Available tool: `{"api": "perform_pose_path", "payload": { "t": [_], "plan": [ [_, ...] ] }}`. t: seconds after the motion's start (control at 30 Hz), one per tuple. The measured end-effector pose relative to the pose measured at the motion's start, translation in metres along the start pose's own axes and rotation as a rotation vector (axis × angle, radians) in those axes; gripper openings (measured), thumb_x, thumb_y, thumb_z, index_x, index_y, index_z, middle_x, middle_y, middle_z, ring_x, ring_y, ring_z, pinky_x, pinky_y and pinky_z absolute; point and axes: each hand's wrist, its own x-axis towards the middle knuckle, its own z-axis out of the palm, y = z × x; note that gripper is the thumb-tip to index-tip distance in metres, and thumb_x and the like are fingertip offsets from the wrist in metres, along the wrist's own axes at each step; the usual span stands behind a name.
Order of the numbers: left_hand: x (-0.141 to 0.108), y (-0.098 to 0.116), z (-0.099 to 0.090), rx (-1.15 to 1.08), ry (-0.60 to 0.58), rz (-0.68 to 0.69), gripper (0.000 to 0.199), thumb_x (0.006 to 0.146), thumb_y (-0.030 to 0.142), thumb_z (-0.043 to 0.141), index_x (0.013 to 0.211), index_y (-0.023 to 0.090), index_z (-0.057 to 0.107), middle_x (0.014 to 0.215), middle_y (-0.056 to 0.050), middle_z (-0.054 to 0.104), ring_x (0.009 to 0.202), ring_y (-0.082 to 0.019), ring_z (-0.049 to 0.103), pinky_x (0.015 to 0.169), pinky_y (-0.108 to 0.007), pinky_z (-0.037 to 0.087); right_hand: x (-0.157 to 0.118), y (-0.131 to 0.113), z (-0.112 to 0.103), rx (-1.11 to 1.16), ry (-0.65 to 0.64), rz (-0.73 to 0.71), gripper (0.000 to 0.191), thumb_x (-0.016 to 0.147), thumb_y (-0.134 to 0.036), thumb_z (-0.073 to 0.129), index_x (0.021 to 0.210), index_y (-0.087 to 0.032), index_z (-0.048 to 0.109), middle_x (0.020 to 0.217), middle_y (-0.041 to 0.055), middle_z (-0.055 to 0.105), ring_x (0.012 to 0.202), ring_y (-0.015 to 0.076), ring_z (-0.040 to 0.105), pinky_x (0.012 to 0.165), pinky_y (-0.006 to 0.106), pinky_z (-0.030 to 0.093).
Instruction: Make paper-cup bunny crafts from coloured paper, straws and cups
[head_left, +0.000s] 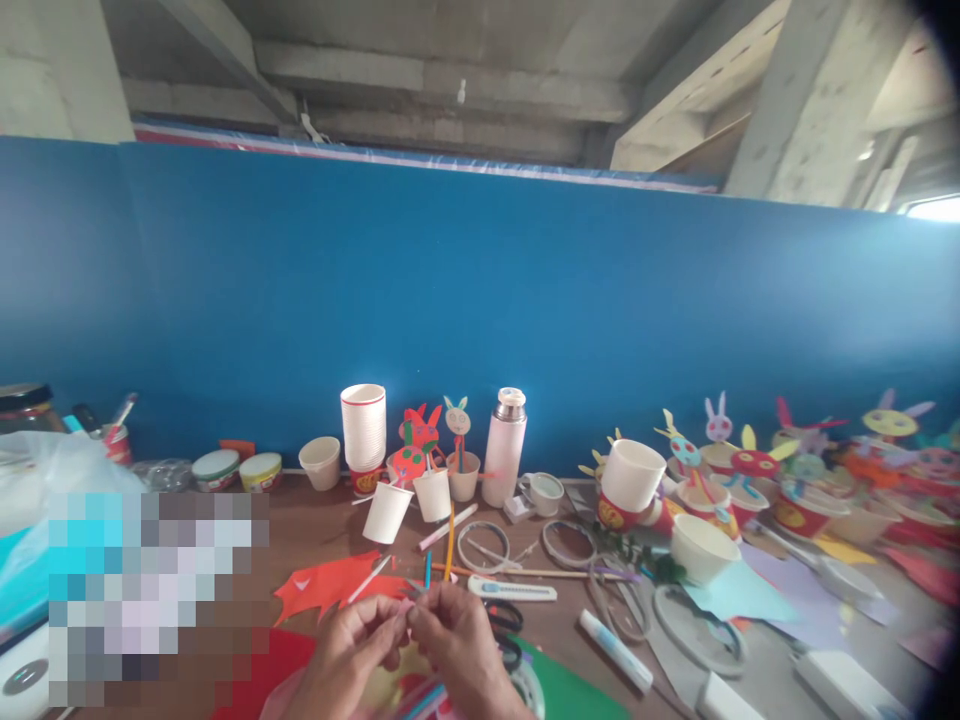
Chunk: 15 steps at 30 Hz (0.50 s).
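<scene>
Honestly, that small pink papery piece [406, 607] looks light and easily creased, so pinch edges only; left hand [358, 645] grip's clamped on it, right hand [461, 640] grip, can't tell.

A smooth blue partition [450, 280] stands behind the brown worktop [292, 525]. Above it, bare concrete beams [442, 78] cross a grey ceiling [525, 25], beside a thick pillar [806, 110]; bright light [936, 209] shows at far right.

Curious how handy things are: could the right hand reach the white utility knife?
Probably yes: the utility knife lies uncovered beside the right hand, though that hand seems busy with a small pink piece.
</scene>
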Motion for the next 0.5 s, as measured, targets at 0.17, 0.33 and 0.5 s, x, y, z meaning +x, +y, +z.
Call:
{"api": "perform_pose_path", "payload": {
  "t": [0.17,0.33,0.5],
  "plan": [
    [-0.0011,0.0032,0.0002,-0.004,0.006,0.002,0.025,0.072,0.043,0.065,0.06,0.021,0.066,0.056,0.001,0.054,0.055,-0.013,0.046,0.054,-0.022,0.038,-0.0023,-0.0062,0.0003,-0.006,0.001,0.013,0.013,0.073,-0.019,0.055,0.061,-0.015,0.054,0.051,-0.0042,0.049,0.047,0.0076,0.039,0.046,0.019,0.03],
    [0.0001,0.0058,0.0011,-0.097,-0.02,-0.04,0.027,0.067,0.045,0.069,0.06,0.02,0.067,0.055,0.002,0.053,0.051,-0.011,0.045,0.053,-0.022,0.038,-0.0021,-0.004,0.0003,0.033,-0.008,0.007,0.015,0.074,-0.022,0.056,0.062,-0.014,0.055,0.054,-0.0023,0.053,0.048,0.0076,0.039,0.047,0.019,0.029],
    [0.005,-0.0011,-0.0007,-0.074,0.04,-0.031,0.029,0.065,0.046,0.071,0.057,0.019,0.066,0.054,0.002,0.055,0.05,-0.01,0.045,0.051,-0.021,0.037,-0.0024,-0.0057,0.0003,0.059,-0.011,0.019,0.015,0.073,-0.023,0.057,0.063,-0.013,0.058,0.053,-0.0029,0.051,0.048,0.0073,0.039,0.047,0.019,0.03]
  ]
}}
